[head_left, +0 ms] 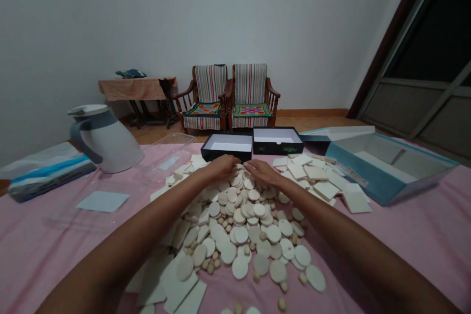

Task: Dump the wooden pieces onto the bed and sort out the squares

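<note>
I see cream discs (241,233) on a pink tablecloth (412,235), black white-lined boxes (227,146), a white grey-handled jug (105,138) and striped chairs (206,95).

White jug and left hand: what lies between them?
In the head view, a clear plastic tray lies between the white jug and the left hand, with pale square tiles nearer the hand.

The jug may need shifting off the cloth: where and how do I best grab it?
Probably by the grey handle, a loop on the left side of the white jug, turned away from the pile of discs. Come from the left, fingers through the loop; the smooth, wide body offers no better hold.
</note>
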Available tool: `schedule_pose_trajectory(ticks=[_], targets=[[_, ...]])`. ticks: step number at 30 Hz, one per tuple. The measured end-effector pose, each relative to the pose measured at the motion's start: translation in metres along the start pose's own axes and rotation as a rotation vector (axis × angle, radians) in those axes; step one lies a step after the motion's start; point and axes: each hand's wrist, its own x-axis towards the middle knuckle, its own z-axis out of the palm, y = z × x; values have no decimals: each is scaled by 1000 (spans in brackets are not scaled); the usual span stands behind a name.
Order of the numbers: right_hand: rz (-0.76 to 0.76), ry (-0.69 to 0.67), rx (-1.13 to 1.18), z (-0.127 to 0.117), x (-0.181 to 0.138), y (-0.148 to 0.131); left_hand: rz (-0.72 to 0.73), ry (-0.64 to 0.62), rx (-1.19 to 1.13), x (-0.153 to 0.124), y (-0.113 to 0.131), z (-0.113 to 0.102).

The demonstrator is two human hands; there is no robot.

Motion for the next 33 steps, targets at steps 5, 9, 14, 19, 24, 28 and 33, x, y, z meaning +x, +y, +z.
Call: schedule_pose_trajectory(ticks=[5, 9, 14, 19, 24, 28, 33], targets=[[-3, -60, 52, 11, 21, 10, -54, -131, 26, 28, -16, 18], [7, -80, 76, 20, 27, 16, -44, -131, 34, 28, -20, 27], [-9, -125, 55, 24, 23, 16, -7, -68, 21, 17, -22, 29], [-121, -179, 51, 8, 6, 1, 68, -49, -46, 1, -19, 23], [-226, -284, 124, -8, -20, -23, 140, -18, -124, -18, -5, 13], [-253, -277, 173, -12, -37, -34, 192, 4, -190, -38, 3, -4], [-275, -339, 290, -20, -47, -42, 44, 39, -265, -59, -17, -32]])
